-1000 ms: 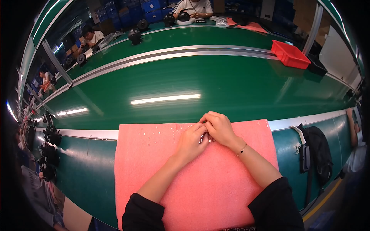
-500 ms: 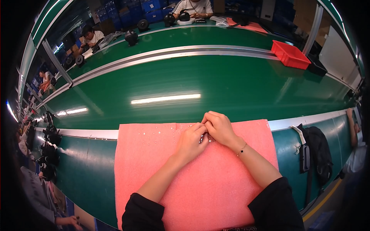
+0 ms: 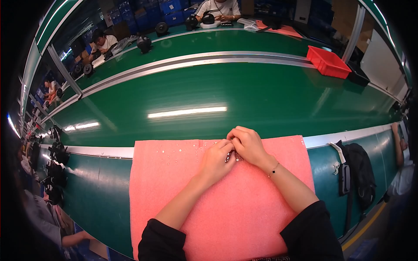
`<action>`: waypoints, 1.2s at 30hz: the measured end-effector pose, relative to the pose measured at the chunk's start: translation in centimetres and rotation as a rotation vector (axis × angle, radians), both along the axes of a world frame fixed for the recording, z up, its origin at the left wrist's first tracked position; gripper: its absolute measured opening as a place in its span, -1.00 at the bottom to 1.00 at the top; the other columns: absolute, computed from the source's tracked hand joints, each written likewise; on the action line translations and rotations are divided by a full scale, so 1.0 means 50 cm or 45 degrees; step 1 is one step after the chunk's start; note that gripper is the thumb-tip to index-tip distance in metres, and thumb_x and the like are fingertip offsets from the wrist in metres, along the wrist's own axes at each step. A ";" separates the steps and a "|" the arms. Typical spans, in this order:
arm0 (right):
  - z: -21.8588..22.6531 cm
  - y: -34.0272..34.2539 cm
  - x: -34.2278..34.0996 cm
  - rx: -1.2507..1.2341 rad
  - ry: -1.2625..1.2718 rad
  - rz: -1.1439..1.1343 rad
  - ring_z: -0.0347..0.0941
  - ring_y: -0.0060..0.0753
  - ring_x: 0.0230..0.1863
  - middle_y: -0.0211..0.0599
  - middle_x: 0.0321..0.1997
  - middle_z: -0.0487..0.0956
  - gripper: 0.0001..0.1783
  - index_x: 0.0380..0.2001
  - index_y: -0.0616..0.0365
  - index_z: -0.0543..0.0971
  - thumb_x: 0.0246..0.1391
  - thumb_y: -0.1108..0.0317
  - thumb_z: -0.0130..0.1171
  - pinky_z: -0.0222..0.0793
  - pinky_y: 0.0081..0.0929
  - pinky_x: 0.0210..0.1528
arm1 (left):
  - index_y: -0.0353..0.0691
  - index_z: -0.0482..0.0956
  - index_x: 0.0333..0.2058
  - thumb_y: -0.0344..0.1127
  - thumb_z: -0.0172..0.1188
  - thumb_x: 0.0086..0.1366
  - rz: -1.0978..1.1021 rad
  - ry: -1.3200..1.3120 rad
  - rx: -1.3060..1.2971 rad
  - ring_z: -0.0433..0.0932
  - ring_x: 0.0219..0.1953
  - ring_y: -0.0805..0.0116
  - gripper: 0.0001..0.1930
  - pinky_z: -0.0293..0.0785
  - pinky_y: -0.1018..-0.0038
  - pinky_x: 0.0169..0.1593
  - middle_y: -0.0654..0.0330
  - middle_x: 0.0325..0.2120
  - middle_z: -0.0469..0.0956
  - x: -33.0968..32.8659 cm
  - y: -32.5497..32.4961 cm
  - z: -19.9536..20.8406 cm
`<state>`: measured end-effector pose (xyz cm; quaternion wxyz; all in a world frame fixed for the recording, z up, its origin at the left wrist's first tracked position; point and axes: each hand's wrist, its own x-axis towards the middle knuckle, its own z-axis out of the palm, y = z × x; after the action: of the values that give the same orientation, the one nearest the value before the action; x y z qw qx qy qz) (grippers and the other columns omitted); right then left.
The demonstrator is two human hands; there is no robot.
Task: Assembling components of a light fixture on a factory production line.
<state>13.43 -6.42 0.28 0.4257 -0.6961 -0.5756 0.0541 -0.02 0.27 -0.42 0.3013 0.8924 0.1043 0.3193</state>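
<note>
Near the far edge of the pink mat, just under and beside the meeting fingertips, lie a few small shiny bits; more are scattered on the mat to the left, and a few sit by its far right corner. The left hand and right hand come together above the clustered bits, fingers bent and tips pressed to one another. The fingers hide whatever may be between them, so I cannot tell if either hand pinches a bit. A thin bracelet with a dark charm circles the right wrist, and black sleeves cover both upper forearms.

The mat lies across a green table and its pale edge strip. To the right of the mat, a black bag rests on the table, with a small dark case just beside it. Beyond the mat stretches a green surface with a bright light reflection, bounded by a metal rail. A red bin sits at the rail's right end. Farther off, a dark round device stands on a second green strip, and a person in a white top sits behind it.
</note>
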 end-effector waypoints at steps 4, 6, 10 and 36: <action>-0.002 0.000 0.000 0.009 0.003 0.012 0.46 -0.13 -0.46 -0.18 -0.48 0.51 -0.83 -0.50 0.24 0.55 -0.04 0.49 -0.05 0.38 -0.25 -0.41 | -0.35 0.49 -0.38 -0.53 0.14 0.05 0.007 0.021 0.004 0.52 -0.39 0.12 -0.89 0.47 0.34 -0.33 0.07 -0.37 0.50 0.000 0.000 0.000; -0.002 -0.001 0.001 0.010 0.006 0.018 0.45 -0.16 -0.47 -0.16 -0.48 0.50 -0.83 -0.49 0.26 0.55 -0.06 0.53 -0.06 0.36 -0.28 -0.41 | -0.35 0.50 -0.37 -0.53 0.14 0.05 0.004 0.024 0.000 0.52 -0.39 0.12 -0.88 0.47 0.35 -0.33 0.07 -0.37 0.50 0.000 0.000 0.000; -0.006 0.000 0.002 0.005 0.000 0.005 0.47 -0.14 -0.46 -0.18 -0.47 0.52 -0.82 -0.50 0.24 0.57 -0.04 0.49 -0.05 0.39 -0.26 -0.39 | -0.35 0.50 -0.36 -0.53 0.14 0.04 0.002 0.019 -0.002 0.52 -0.39 0.13 -0.87 0.47 0.36 -0.32 0.07 -0.35 0.50 0.000 0.000 -0.001; -0.004 0.001 0.005 0.018 0.001 0.035 0.43 -0.03 -0.48 -0.15 -0.52 0.49 -0.86 -0.57 0.25 0.48 -0.06 0.47 -0.07 0.33 -0.16 -0.44 | -0.34 0.50 -0.38 -0.53 0.15 0.05 0.011 0.007 0.002 0.51 -0.41 0.13 -0.89 0.46 0.34 -0.36 0.08 -0.40 0.50 0.000 -0.001 0.001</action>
<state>13.67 -6.36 0.10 0.4301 -0.6851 -0.5853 0.0562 -0.03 0.22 -0.34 0.2988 0.8930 0.1088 0.3185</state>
